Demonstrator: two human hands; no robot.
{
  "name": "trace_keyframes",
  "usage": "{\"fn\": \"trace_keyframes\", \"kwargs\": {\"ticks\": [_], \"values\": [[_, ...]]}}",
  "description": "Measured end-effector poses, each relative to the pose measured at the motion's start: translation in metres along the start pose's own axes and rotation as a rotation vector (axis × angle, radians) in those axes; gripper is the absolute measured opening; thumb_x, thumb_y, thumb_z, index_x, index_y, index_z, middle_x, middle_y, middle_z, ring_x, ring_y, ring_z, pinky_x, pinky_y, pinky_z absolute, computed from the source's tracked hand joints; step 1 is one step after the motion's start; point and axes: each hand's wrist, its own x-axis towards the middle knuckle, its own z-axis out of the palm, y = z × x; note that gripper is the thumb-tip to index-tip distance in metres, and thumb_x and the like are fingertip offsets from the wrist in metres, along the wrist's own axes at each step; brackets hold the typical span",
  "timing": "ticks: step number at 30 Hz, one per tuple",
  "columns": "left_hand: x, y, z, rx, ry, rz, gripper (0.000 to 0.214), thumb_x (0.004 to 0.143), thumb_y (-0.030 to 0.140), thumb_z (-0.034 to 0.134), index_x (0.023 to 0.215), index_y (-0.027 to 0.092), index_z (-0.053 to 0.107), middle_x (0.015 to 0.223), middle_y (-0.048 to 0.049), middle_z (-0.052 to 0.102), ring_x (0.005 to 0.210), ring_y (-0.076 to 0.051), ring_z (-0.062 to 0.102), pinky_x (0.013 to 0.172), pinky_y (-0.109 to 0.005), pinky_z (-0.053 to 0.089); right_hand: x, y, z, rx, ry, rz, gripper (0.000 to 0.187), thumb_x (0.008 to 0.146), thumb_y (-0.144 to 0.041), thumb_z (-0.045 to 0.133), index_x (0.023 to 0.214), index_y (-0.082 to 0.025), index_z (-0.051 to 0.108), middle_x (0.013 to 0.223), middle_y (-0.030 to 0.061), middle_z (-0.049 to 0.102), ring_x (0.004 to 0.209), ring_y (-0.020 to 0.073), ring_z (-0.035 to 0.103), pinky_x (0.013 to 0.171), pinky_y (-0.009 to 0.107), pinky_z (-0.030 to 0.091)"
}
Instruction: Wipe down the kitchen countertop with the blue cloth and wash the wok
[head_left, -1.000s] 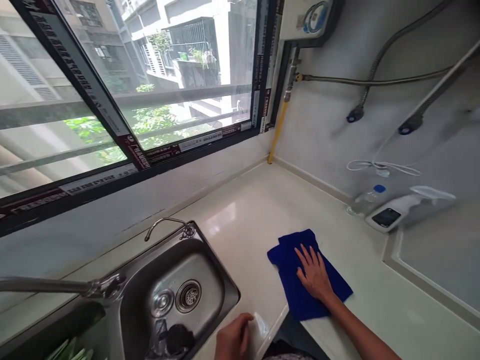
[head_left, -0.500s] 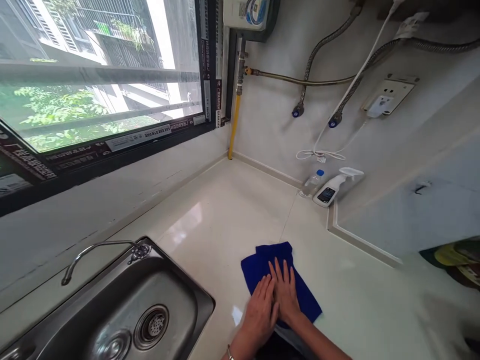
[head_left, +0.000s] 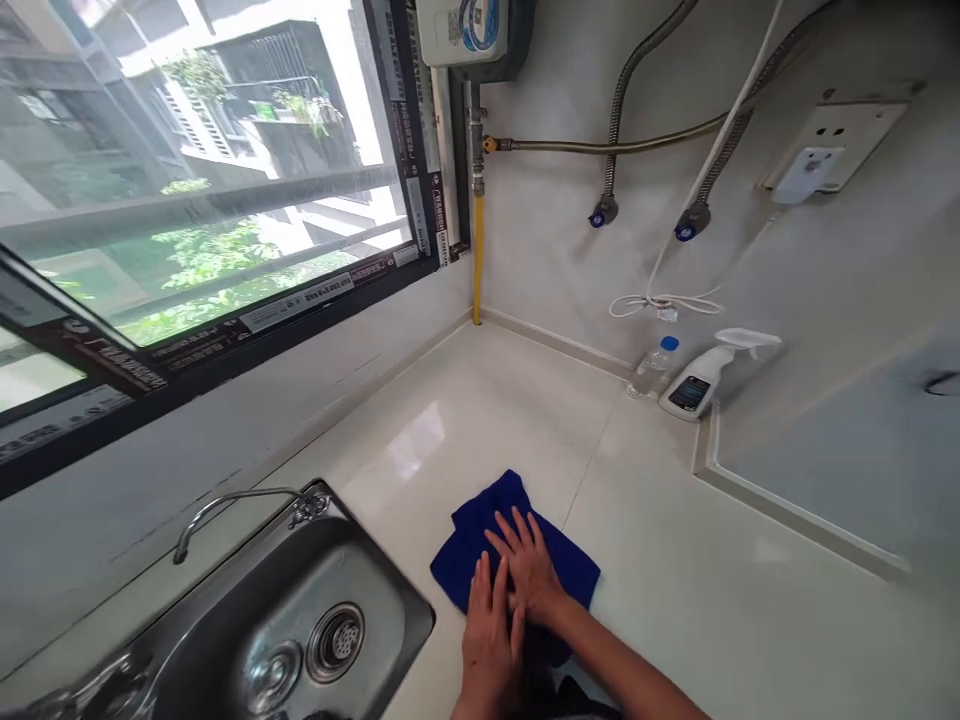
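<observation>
A dark blue cloth (head_left: 480, 510) lies spread and partly folded on the pale countertop (head_left: 517, 410). My right hand (head_left: 531, 575) rests flat on the middle of it, fingers spread. Close beside it on the left, my left hand (head_left: 489, 625) has its fingers stretched out at the cloth's near edge, its fingertips close to the right hand. Neither hand grasps the cloth. The cloth's near part is partly hidden under the hands and forearms.
A steel sink (head_left: 412, 625) with a curved faucet (head_left: 232, 497) is set into the counter at left. By the back wall stand a clear bottle (head_left: 651, 372) with a blue cap and a white spray bottle (head_left: 694, 385). A yellow pipe (head_left: 478, 260) rises in the corner.
Both hands and the cloth have moved left across the counter, nearer the sink. The cloth has turned somewhat, and the camera view has shifted.
</observation>
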Motion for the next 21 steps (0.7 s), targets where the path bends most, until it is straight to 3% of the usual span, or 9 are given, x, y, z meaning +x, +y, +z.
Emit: {"fn": "trace_keyframes", "kwargs": {"ticks": [4,6,8,11,14,18,21], "values": [[0.016,0.022,0.003,0.015,-0.083,-0.132,0.074,0.093,0.049,0.053,0.156,0.024,0.025,0.168,-0.0197,0.015,0.153,-0.037,0.020,0.119,-0.061,0.037,-0.011,0.025,-0.009,0.352,0.264,0.031,0.049,0.085,-0.018,0.045,0.130,-0.020,0.064,0.141,0.0097,0.063,0.139,0.0274,0.050,0.117,0.058,0.039],[0.023,0.036,0.005,0.065,-0.069,-0.156,0.077,0.088,0.051,0.061,0.155,0.030,0.029,0.169,-0.0176,0.004,0.153,-0.044,0.012,0.118,-0.069,0.030,-0.023,0.038,-0.018,0.505,0.399,0.144,0.044,0.087,-0.017,0.039,0.119,-0.020,0.068,0.131,0.0091,0.069,0.128,0.0234,0.060,0.111,0.050,0.049],[0.028,0.044,0.006,0.120,-0.046,-0.151,0.079,0.085,0.047,0.066,0.154,0.036,0.029,0.169,-0.0139,-0.003,0.153,-0.048,0.006,0.118,-0.075,0.024,-0.034,0.045,-0.031,0.622,0.445,0.269,0.039,0.088,-0.019,0.039,0.111,-0.021,0.071,0.125,0.0079,0.072,0.121,0.0217,0.065,0.108,0.044,0.052],[0.026,0.041,-0.001,0.181,-0.027,-0.151,0.076,0.085,0.043,0.066,0.152,0.042,0.029,0.170,-0.0094,-0.007,0.154,-0.048,0.007,0.119,-0.073,0.022,-0.046,0.044,-0.050,0.725,0.406,0.409,0.037,0.088,-0.024,0.042,0.108,-0.022,0.073,0.117,0.0065,0.074,0.110,0.0211,0.069,0.100,0.037,0.056],[0.012,0.021,-0.014,0.230,0.012,-0.213,0.068,0.088,0.045,0.062,0.149,0.049,0.032,0.170,-0.0034,-0.014,0.154,-0.047,0.009,0.119,-0.070,0.025,-0.054,0.038,-0.061,0.748,0.338,0.462,0.036,0.086,-0.029,0.044,0.100,-0.022,0.076,0.104,0.0054,0.077,0.092,0.0203,0.073,0.085,0.031,0.060],[-0.006,-0.002,-0.023,0.274,0.053,-0.315,0.066,0.090,0.047,0.060,0.149,0.051,0.031,0.170,-0.0042,-0.014,0.154,-0.047,0.008,0.117,-0.073,0.025,-0.064,0.037,-0.057,0.733,0.240,0.503,0.033,0.083,-0.033,0.046,0.090,-0.023,0.077,0.093,0.0039,0.078,0.076,0.0188,0.072,0.070,0.025,0.058],[0.004,-0.010,-0.019,0.258,0.083,-0.412,0.064,0.091,0.046,0.058,0.149,0.049,0.033,0.171,-0.0088,-0.004,0.154,-0.048,0.005,0.115,-0.074,0.028,-0.067,0.035,-0.046,0.715,0.183,0.518,0.034,0.083,-0.034,0.046,0.088,-0.023,0.077,0.093,0.0044,0.079,0.076,0.0190,0.072,0.068,0.024,0.058]]}}
